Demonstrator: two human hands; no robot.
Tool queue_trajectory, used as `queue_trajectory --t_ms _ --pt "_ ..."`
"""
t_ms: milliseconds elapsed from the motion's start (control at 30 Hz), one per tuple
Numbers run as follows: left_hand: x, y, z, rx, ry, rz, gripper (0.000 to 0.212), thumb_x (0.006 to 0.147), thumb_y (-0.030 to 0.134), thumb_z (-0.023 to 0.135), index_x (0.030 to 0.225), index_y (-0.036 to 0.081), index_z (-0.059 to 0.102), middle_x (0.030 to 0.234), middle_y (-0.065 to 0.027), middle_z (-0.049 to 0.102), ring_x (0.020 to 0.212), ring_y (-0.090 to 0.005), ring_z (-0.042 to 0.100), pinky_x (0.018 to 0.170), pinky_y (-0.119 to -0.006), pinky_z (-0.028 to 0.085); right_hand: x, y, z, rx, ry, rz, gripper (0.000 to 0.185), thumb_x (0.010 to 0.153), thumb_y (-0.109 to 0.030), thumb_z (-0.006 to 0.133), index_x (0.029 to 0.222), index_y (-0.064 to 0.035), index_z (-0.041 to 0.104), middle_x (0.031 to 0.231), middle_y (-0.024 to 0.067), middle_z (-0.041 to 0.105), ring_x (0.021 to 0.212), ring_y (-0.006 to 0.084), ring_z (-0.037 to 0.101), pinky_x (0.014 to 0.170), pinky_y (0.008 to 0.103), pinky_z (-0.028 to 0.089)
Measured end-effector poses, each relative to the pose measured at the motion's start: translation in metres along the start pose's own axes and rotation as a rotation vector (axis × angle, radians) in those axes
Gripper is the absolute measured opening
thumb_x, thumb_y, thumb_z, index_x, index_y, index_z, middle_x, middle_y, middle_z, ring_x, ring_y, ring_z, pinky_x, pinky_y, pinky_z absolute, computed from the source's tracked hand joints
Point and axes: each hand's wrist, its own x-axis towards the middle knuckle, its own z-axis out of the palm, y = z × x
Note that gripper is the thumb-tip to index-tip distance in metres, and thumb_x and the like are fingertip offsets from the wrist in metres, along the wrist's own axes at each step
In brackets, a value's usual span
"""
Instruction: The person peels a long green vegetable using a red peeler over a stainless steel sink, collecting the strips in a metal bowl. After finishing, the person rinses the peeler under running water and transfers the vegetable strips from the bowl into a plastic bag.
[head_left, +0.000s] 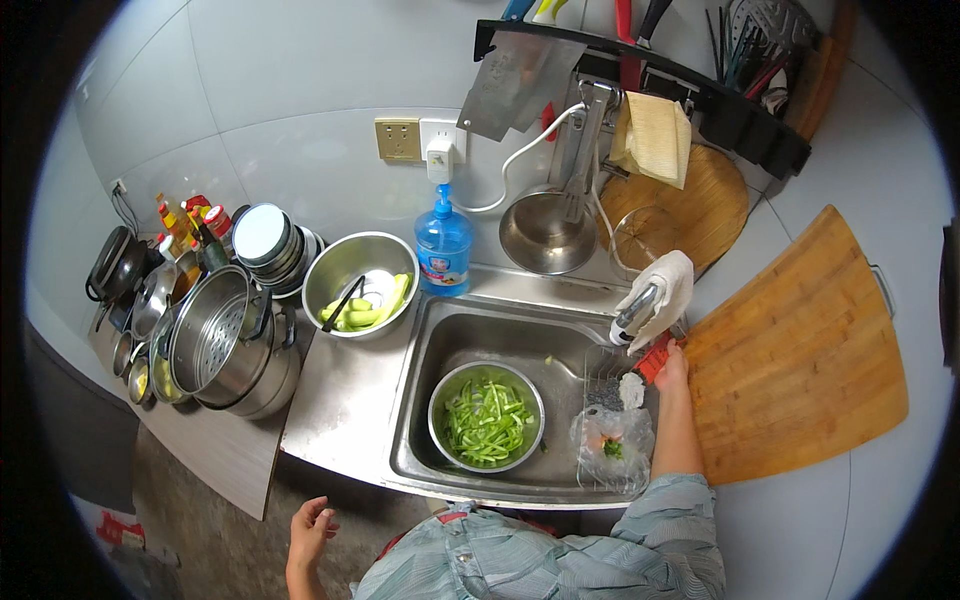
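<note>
My left hand (310, 529) hangs in the air below the counter's front edge, its fingers loosely apart and holding nothing. At the sink's right side, my right hand (673, 366) reaches in beside a red object (652, 360) and the near edge of a large wooden cutting board (802, 352). Its fingers are partly hidden, so I cannot tell what they grip. A metal bowl (541, 405) of sliced green vegetables (487, 420) sits in the steel sink (517, 337). Above my right hand, a white cloth (667, 292) drapes over the faucet (637, 311).
A wire rack (592, 360) in the sink holds a clear plastic bag (630, 450). Left of the blue pump bottle (444, 247), a steel bowl (360, 251) holds peeled vegetable pieces and a black-handled tool. A stacked steamer pot (262, 382) stands further left. Knives hang in a rack (675, 71).
</note>
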Motion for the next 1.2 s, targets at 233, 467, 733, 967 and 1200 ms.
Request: queue_trajectory --t_ms 233,467,733,967,1200 --pt "0.013 -0.004 0.009 -0.040 -0.061 0.052 0.034 0.094 0.011 0.056 0.127 0.002 0.053 0.097 -0.0067 0.065 0.072 -0.0138 0.062 0.063 -0.028 0.051 -0.064 0.028 -0.013 0.093 0.089 0.056 0.038 0.099 -0.041 0.049 0.118 -0.0092 0.054 0.091 0.0104 0.068 0.081 0.0258 0.066 0.070 0.0452 0.056" --pt "0.015 -0.004 0.014 -0.068 -0.070 0.058 0.034 0.093 0.010 0.057 0.125 0.001 0.054 0.098 -0.0067 0.063 0.071 -0.0137 0.062 0.062 -0.027 0.051 -0.169 0.085 0.035 -0.329 -0.528 0.436 0.039 0.086 0.001 0.062 0.123 -0.0033 0.053 0.106 0.0135 0.064 0.093 0.0254 0.066 0.081 0.0409 0.056" --pt "0.011 -0.012 0.014 -0.110 -0.072 0.076 0.034 0.094 0.013 0.057 0.126 0.002 0.054 0.098 -0.0059 0.065 0.072 -0.0128 0.062 0.062 -0.027 0.051 -0.200 0.004 0.171 -0.777 -0.693 0.069 0.024 0.096 -0.014 0.056 0.118 -0.0027 0.052 0.090 0.0118 0.069 0.062 0.0146 0.065 0.052 0.0240 0.052" --pt "-0.002 -0.034 0.001 -0.139 0.015 0.034 0.035 0.093 0.011 0.058 0.126 0.001 0.054 0.100 -0.0064 0.065 0.072 -0.0131 0.063 0.063 -0.027 0.052 -0.158 -0.022 0.253 -0.753 -0.617 -0.608 0.020 0.093 -0.018 0.059 0.106 -0.0028 0.055 0.077 0.0114 0.067 0.053 0.0161 0.059 0.048 0.0308 0.046" --pt "-0.014 -0.045 -0.007 -0.146 0.053 0.035 0.033 0.096 0.013 0.055 0.128 0.003 0.053 0.097 -0.0054 0.064 0.071 -0.0130 0.063 0.063 -0.027 0.052 -0.150 -0.082 0.343 -0.854 -0.371 -1.040 0.023 0.088 -0.008 0.060 0.107 0.0029 0.056 0.080 0.0192 0.067 0.056 0.0239 0.066 0.053 0.0378 0.053"
